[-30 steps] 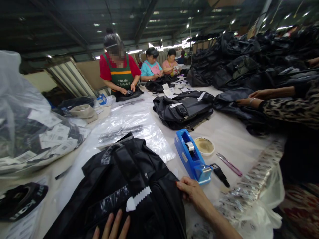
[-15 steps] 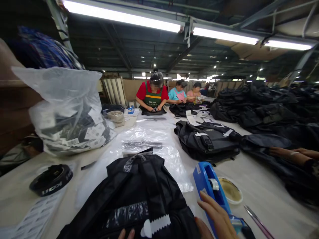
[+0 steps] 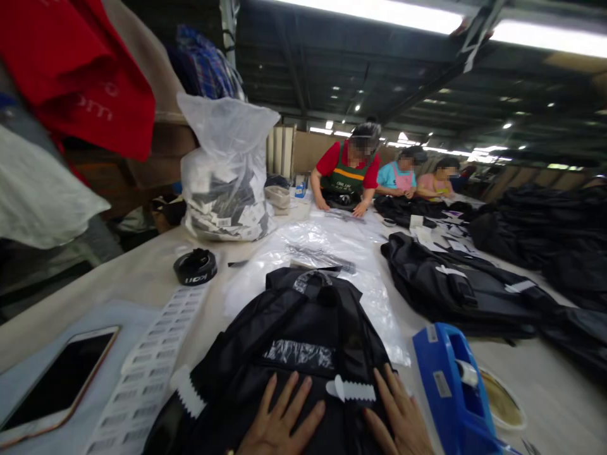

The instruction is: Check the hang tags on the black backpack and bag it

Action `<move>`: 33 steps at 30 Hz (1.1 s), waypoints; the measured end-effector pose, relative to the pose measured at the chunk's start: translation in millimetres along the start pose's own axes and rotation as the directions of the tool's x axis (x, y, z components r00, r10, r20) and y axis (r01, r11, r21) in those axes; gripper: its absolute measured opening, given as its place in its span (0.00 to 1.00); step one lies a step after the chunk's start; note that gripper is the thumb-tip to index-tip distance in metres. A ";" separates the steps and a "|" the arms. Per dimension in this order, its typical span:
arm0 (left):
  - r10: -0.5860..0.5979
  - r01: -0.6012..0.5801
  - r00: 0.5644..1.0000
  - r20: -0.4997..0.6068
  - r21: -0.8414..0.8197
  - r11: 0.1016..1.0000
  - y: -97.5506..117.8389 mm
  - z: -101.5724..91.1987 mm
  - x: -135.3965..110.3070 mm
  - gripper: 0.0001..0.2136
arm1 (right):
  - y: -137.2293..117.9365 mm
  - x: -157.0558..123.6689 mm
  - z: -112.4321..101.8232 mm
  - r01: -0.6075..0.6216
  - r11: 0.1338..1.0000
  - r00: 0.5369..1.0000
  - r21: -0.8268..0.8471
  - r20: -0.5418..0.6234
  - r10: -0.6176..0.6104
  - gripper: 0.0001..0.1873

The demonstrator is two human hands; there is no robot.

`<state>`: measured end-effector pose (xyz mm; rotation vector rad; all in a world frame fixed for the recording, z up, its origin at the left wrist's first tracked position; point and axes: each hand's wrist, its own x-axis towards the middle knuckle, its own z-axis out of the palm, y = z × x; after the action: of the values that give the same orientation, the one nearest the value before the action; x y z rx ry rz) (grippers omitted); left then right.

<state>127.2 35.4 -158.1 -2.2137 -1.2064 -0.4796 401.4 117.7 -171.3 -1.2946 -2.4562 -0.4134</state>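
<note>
A black backpack point(image 3: 298, 322) lies before me on the table, its straps facing up. My left hand point(image 3: 282, 417) rests on its lower middle with the fingers spread. On the lower right part my right hand point(image 3: 398, 414) lies open, fingers apart, beside a white zigzag-edged strip point(image 3: 353, 390) on the strap. A similar white strip point(image 3: 190, 393) sits on the left strap. Clear plastic covers a panel point(image 3: 298, 355) in the middle and the top handle point(image 3: 313, 280). Just right of my right hand stands a blue tape dispenser point(image 3: 450, 379).
Clear plastic bags point(image 3: 279, 253) lie behind the backpack. At left are a black tape roll point(image 3: 194, 266), a label sheet point(image 3: 152, 379), a phone point(image 3: 57, 379) and a bag of tags point(image 3: 227, 189). Another black backpack point(image 3: 455, 284) lies at right. A co-worker point(image 3: 348, 170) stands across the table.
My view has turned left, bringing the phone into sight. My right hand has gone from beside the tape dispenser onto the backpack. My left hand has moved further up onto it.
</note>
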 end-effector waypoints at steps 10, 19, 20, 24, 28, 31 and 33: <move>-0.067 0.152 0.963 0.263 -0.318 0.936 8.2 -1.8 -6.6 0.37 | -45.2 28.7 -51.7 0.047 0.996 0.993 -0.074 -0.101 -0.054 0.35; -0.450 0.514 0.857 0.252 -0.345 0.785 -46.8 -83.3 -1.1 0.17 | -48.4 21.6 4.2 0.190 0.982 0.979 0.010 -0.075 -0.189 0.30; -0.598 0.634 0.773 0.213 -0.258 0.729 -59.1 -92.0 -8.8 0.17 | -47.7 21.3 4.6 0.197 0.980 0.976 -0.002 -0.093 -0.197 0.30; -0.832 0.960 0.278 0.479 -0.112 0.257 -98.0 -108.9 -40.0 0.27 | -48.5 23.2 -4.6 0.230 0.973 0.968 -0.034 -0.097 -0.232 0.31; -0.720 0.981 0.192 0.667 -0.149 0.124 -121.5 -119.6 -37.6 0.27 | -50.6 24.0 -12.0 0.247 0.969 0.967 -0.030 -0.053 -0.248 0.31; -0.650 0.952 0.184 0.738 -0.298 -0.069 -134.2 -134.9 -11.7 0.23 | -53.4 24.7 -15.0 0.215 0.976 0.970 -0.032 -0.112 -0.217 0.32; -0.534 0.812 0.169 0.829 -0.424 -0.402 -132.5 -143.0 6.0 0.21 | -55.7 26.1 -17.1 0.204 0.979 0.970 -0.029 -0.130 -0.206 0.32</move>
<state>12.2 6.3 -3.2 -1.5627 -3.2817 -1.9560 343.8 99.7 -150.4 -0.9878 -2.4858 -0.5521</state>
